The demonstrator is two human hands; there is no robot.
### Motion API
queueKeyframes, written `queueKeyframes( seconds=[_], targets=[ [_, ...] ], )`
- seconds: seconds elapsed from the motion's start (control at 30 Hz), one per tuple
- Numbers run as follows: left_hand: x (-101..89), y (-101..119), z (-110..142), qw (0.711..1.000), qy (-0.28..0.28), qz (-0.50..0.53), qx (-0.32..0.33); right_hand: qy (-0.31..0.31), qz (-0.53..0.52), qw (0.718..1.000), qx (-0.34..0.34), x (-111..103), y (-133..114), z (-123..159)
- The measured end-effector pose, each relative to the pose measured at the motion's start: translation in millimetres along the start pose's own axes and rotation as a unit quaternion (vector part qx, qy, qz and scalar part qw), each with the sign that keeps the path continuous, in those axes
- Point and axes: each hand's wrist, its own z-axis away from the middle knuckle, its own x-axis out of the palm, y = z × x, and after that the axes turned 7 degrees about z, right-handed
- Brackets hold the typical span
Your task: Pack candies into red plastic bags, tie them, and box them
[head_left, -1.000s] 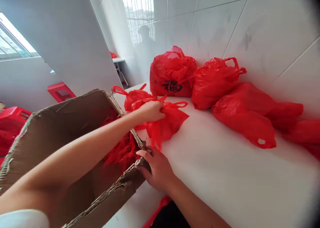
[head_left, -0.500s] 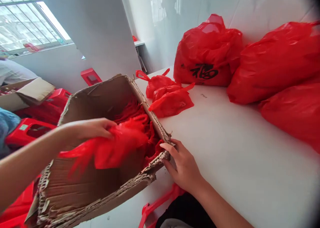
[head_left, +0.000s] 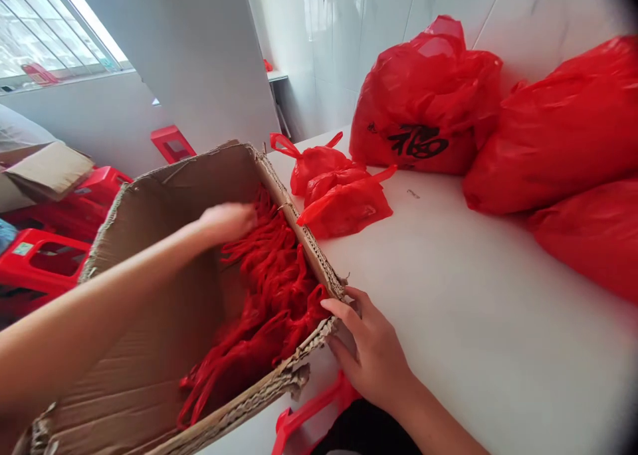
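Observation:
A cardboard box (head_left: 164, 295) with ragged rims stands tilted in front of me. Along its right inner side lie several red plastic bags (head_left: 279, 275), bunched, with thin handles sticking up. My left hand (head_left: 229, 222) reaches into the box at the far end of these bags; motion blurs its fingers, so I cannot see whether it holds one. With thumb and fingers around the near right corner of the rim, my right hand (head_left: 371, 345) grips the box.
Small tied red bags (head_left: 343, 192) lie on the white table (head_left: 448, 309) beyond the box. Large stuffed red bags (head_left: 428, 109) lean against the tiled wall. Red plastic stools (head_left: 47, 259) and another open carton (head_left: 52, 169) are at left; a red stool part (head_left: 309, 412) shows below.
The red plastic bag my left hand carried is out of that hand's earlier spot, and more bags lie in the near part of the box. My left hand has moved toward the far end.

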Motion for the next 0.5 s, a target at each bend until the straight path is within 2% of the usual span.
queueKeyframes(
  seconds=[0.07, 0.1, 0.13, 0.17, 0.23, 0.3, 0.37, 0.43, 0.5],
  targets=[
    [-17.6, 49.4, -24.1, 0.993, 0.095, -0.031, 0.067, -0.001, -0.008, 1.000, 0.002, -0.5, -0.5, 0.1],
    [-17.5, 72.8, -32.4, 0.984, 0.129, -0.044, 0.112, -0.001, -0.011, 1.000, 0.003, -0.6, -0.6, 0.2],
    [-11.3, 94.0, -38.5, 0.971, 0.125, -0.097, 0.182, 0.000, -0.013, 1.000, 0.002, -0.7, -0.8, 0.2],
    [0.0, 111.8, -43.1, 0.961, 0.088, -0.150, 0.216, 0.001, -0.014, 1.000, 0.002, -0.6, -0.9, 0.3],
    [31.0, 135.8, -50.0, 0.957, 0.022, -0.184, 0.223, 0.004, -0.014, 1.000, 0.003, -0.4, -1.1, 0.3],
    [58.4, 145.6, -55.9, 0.959, -0.032, -0.190, 0.209, 0.006, -0.015, 1.000, 0.006, -0.2, -1.0, 0.2],
    [68.2, 146.9, -58.9, 0.961, -0.055, -0.177, 0.206, 0.003, -0.017, 1.000, 0.011, -0.5, -0.8, -0.1],
    [55.1, 144.6, -54.3, 0.963, -0.060, -0.155, 0.214, -0.005, -0.019, 1.000, 0.015, -1.2, -0.6, -0.4],
    [23.4, 139.5, -39.6, 0.967, -0.065, -0.099, 0.225, -0.010, -0.022, 1.000, 0.016, -2.2, -0.2, -0.5]
  ],
)
